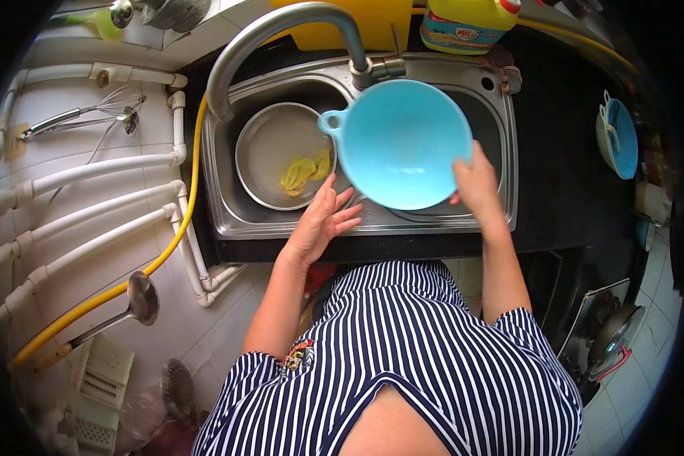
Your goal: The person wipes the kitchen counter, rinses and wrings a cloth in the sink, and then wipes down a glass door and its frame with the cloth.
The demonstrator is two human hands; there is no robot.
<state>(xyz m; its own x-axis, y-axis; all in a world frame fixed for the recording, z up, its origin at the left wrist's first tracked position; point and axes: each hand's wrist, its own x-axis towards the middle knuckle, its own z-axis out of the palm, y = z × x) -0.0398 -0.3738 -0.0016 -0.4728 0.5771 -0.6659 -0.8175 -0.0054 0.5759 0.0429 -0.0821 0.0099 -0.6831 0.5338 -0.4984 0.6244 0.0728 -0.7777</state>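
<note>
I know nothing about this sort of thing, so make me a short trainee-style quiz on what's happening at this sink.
1. Multiple choice: what grips the round, shiny light-blue bowl?
A) The left hand
B) The right hand
C) Both hands

2. True or false: the crumpled yellow-green clump lies inside the round grey metal pan.

3. Open question: how are the left hand's fingers held, and is anything in that hand?

Key:
1. B.
2. True.
3. The fingers are open and spread apart; the hand holds nothing.
</note>
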